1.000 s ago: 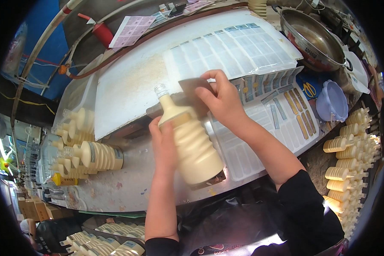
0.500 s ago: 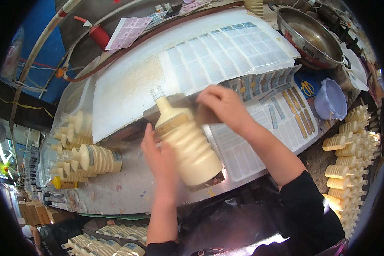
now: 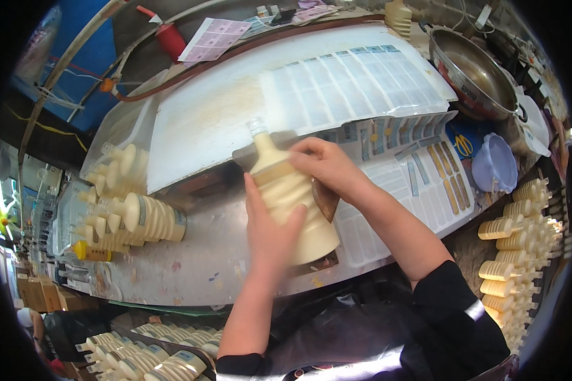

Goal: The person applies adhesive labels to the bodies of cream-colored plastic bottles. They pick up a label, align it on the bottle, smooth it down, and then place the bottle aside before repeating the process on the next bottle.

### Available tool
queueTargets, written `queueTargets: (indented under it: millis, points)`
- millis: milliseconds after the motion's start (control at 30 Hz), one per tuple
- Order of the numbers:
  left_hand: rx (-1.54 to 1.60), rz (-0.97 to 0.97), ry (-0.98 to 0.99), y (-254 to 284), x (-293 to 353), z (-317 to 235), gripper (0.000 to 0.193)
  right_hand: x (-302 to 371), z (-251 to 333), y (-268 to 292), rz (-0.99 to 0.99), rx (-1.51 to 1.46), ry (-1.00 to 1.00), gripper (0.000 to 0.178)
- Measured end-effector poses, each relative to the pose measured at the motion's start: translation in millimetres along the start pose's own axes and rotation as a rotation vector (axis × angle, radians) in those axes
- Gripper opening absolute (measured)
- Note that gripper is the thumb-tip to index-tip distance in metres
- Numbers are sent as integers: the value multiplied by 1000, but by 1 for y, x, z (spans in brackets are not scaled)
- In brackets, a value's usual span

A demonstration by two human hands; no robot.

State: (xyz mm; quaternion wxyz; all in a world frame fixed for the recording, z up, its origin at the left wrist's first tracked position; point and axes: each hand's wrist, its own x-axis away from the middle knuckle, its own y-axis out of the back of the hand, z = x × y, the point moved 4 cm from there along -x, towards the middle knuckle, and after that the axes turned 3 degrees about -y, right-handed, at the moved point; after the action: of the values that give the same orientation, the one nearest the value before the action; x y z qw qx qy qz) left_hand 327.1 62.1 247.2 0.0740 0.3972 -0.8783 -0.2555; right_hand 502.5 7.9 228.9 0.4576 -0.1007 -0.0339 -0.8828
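A cream ribbed bottle (image 3: 302, 238) with a clear neck lies tilted on a dark support on the metal table (image 3: 197, 273), its neck pointing away from me. My left hand (image 3: 270, 222) is wrapped round its left side, the thumb across the front. Against the bottle's shoulder, near a pale band, my right hand (image 3: 327, 166) has its fingertips pressed together; what lies between them is hidden. Below that palm, beside the bottle, shows a flat brown piece (image 3: 326, 202). How the piece is held, I cannot tell.
Label sheets (image 3: 362, 82) cover part of the white board (image 3: 197, 120); more strips lie on a sheet (image 3: 419, 184) at right. Cream bottles (image 3: 140, 216) stand left, with others (image 3: 511, 254) on the right. A purple basin (image 3: 494, 164), scissors (image 3: 464, 145) and metal pan (image 3: 476, 70) sit right.
My left hand has closed round the bottle's side from a looser position. The right hand, which was blurred beside the shoulder, now touches it. The whole view has shifted slightly.
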Motion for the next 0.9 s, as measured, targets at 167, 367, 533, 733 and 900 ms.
queueTargets:
  millis: [167,367,533,733,900]
  points:
    - [130,-4,77,-5,-2,16,109,5,0,-2,-62,62,44,32]
    - [569,70,148,-6,1,23,97,16,9,26,-95,-442,-120,21]
    - [203,-28,87,7,5,3,96,48,30,0,-371,258,551,18]
    - [24,-81,-3,9,4,-3,72,87,62,-67,-260,879,1216,25]
    - [-270,-141,-275,-13,6,35,45,75,63,-115,-217,1200,1126,12]
